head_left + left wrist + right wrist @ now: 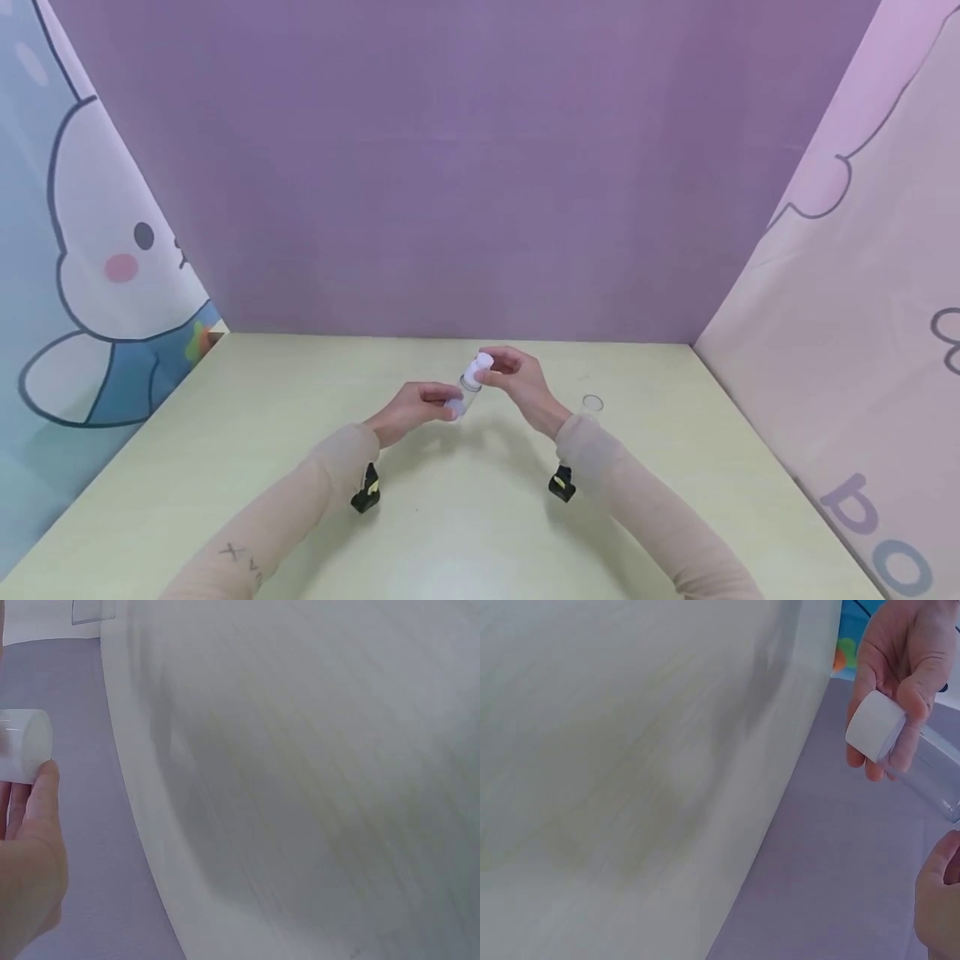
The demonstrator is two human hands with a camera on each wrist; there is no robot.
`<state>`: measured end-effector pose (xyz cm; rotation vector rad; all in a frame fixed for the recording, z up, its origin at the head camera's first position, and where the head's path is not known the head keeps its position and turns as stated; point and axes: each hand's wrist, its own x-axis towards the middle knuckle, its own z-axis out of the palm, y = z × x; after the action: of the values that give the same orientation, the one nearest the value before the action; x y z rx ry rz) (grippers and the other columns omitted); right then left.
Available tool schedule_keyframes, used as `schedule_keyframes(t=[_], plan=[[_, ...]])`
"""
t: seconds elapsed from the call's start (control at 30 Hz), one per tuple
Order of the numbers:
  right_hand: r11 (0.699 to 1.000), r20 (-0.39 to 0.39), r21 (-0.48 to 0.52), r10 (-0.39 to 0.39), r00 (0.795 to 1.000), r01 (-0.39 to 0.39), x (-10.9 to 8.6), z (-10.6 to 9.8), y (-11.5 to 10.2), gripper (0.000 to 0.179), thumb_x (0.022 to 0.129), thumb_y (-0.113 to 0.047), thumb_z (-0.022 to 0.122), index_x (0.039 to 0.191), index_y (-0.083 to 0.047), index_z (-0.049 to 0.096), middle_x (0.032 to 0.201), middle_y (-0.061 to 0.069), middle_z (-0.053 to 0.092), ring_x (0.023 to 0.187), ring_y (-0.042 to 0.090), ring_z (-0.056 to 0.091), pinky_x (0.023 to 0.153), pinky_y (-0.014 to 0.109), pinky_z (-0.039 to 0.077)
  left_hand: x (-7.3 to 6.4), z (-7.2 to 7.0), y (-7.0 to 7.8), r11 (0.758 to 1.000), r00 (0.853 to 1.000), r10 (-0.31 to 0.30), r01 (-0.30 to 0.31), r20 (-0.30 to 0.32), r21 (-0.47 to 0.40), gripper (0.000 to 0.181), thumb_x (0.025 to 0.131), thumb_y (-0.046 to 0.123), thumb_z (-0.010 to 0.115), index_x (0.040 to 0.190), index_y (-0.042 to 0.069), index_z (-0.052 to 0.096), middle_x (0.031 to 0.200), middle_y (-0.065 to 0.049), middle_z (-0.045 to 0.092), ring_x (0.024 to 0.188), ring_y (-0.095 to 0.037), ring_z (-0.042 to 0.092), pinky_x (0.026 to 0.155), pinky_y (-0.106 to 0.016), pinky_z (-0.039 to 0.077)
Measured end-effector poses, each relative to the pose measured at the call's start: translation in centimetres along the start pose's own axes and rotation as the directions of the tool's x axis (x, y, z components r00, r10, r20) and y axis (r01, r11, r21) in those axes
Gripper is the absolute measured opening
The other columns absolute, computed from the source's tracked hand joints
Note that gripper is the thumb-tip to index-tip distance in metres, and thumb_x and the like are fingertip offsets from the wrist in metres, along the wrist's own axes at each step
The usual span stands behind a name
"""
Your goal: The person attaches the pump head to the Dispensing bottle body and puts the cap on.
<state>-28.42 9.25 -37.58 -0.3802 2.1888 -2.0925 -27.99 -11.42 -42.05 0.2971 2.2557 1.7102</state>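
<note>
A small clear bottle (470, 395) is held tilted above the table between both hands. My left hand (414, 409) grips its lower end, round a short white cylindrical piece (876, 726). The left wrist view shows this hand (34, 862) with its fingers against the white piece (34, 746). At the upper end, my right hand (522, 385) pinches the white top (476, 369) between thumb and fingers. Only part of that hand (939, 900) enters the right wrist view, where the white top is out of frame.
A thin round ring or clear disc (592, 403) lies on the pale table (465, 525), to the right of my right hand. A purple backdrop (465, 183) stands behind the table. Printed panels (847, 350) flank both sides. A black wrist device (562, 483) hangs under the right sleeve.
</note>
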Motion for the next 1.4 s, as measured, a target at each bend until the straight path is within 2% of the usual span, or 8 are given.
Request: schedule_keyframes(t=[0.2, 0.3, 0.47, 0.63, 0.83, 0.97, 1.27, 1.4], plan=[[1.0, 0.003, -0.016, 0.0, 1.0, 0.0, -0.2, -0.3, -0.1, 0.041, 0.078, -0.009, 0.071, 0.118, -0.008, 0.06, 0.106, 0.006, 0.063, 0.096, 0.013, 0.058, 0.089, 0.031, 0.049, 0.0, 0.1, 0.2, 1.0, 1.0, -0.001, 0.001, 0.018, 0.004, 0.036, 0.081, 0.021, 0.07, 0.116, 0.015, 0.063, 0.122, -0.006, 0.06, 0.111, -0.02, 0.055, 0.098, -0.044, 0.041], [1.0, 0.019, -0.015, -0.016, 1.0, 0.017, -0.2, -0.6, -0.2, 0.043, 0.079, -0.009, 0.07, 0.121, -0.006, 0.058, 0.113, 0.008, 0.062, 0.102, 0.014, 0.057, 0.093, 0.033, 0.046, 0.2, 0.2, 0.2, 1.0, 0.999, -0.008, 0.008, 0.039, 0.01, 0.037, 0.081, 0.024, 0.07, 0.117, 0.017, 0.063, 0.124, -0.005, 0.059, 0.112, -0.02, 0.054, 0.099, -0.045, 0.04], [0.997, 0.108, 0.039, -0.076, 0.991, 0.072, 0.0, -1.1, -0.5, 0.052, 0.084, -0.006, 0.064, 0.133, -0.003, 0.046, 0.133, 0.014, 0.05, 0.124, 0.02, 0.047, 0.104, 0.038, 0.036, 0.8, 0.1, 0.3, 1.0, 0.999, -0.006, 0.006, 0.043, 0.007, 0.038, 0.081, 0.026, 0.07, 0.117, 0.018, 0.062, 0.124, -0.004, 0.059, 0.114, -0.021, 0.054, 0.1, -0.046, 0.039], [0.989, 0.171, 0.107, -0.117, 0.978, 0.1, 0.0, -1.3, -0.9, 0.048, 0.087, -0.001, 0.056, 0.134, -0.001, 0.044, 0.136, 0.019, 0.047, 0.125, 0.024, 0.046, 0.104, 0.036, 0.035, 1.0, 0.1, 0.6, 1.0, 0.999, 0.003, -0.003, 0.05, 0.005, 0.04, 0.081, 0.025, 0.07, 0.119, 0.015, 0.061, 0.124, -0.006, 0.058, 0.114, -0.022, 0.054, 0.1, -0.046, 0.039], [0.982, 0.15, 0.151, -0.133, 0.98, 0.111, 0.0, -1.0, -1.0, 0.04, 0.088, 0.002, 0.053, 0.127, 0.001, 0.05, 0.127, 0.015, 0.055, 0.117, 0.016, 0.053, 0.102, 0.032, 0.038, 0.8, 0.2, 0.8, 1.0, 0.999, -0.01, 0.01, 0.043, 0.006, 0.04, 0.081, 0.024, 0.07, 0.119, 0.015, 0.062, 0.124, -0.004, 0.059, 0.115, -0.021, 0.053, 0.1, -0.045, 0.039], [0.982, 0.13, 0.159, -0.125, 0.983, 0.104, 0.0, -0.8, -0.7, 0.04, 0.087, 0.004, 0.054, 0.127, 0.004, 0.049, 0.121, 0.01, 0.061, 0.114, 0.017, 0.056, 0.1, 0.031, 0.041, 0.7, 0.2, 0.8, 1.0, 0.999, -0.012, 0.012, 0.038, 0.01, 0.039, 0.081, 0.024, 0.069, 0.119, 0.016, 0.062, 0.124, -0.004, 0.059, 0.114, -0.021, 0.053, 0.099, -0.046, 0.039], [0.989, 0.104, 0.122, -0.096, 0.99, 0.084, -0.2, -0.6, 0.0, 0.04, 0.085, -0.004, 0.062, 0.124, 0.0, 0.053, 0.124, 0.016, 0.058, 0.109, 0.014, 0.059, 0.096, 0.03, 0.044, 0.1, 0.3, 0.5, 0.999, 0.999, -0.041, 0.04, 0.018, 0.025, 0.036, 0.082, 0.024, 0.069, 0.117, 0.018, 0.063, 0.123, -0.004, 0.06, 0.113, -0.021, 0.054, 0.099, -0.046, 0.039], [0.992, 0.09, 0.103, -0.081, 0.993, 0.071, -0.2, -0.4, -0.2, 0.041, 0.084, -0.006, 0.064, 0.123, -0.002, 0.054, 0.124, 0.014, 0.058, 0.11, 0.015, 0.059, 0.096, 0.031, 0.045, 0.1, 0.3, 0.4, 0.999, 1.0, -0.026, 0.025, 0.011, 0.027, 0.037, 0.082, 0.025, 0.069, 0.117, 0.017, 0.063, 0.122, -0.004, 0.06, 0.112, -0.021, 0.055, 0.099, -0.046, 0.04]])
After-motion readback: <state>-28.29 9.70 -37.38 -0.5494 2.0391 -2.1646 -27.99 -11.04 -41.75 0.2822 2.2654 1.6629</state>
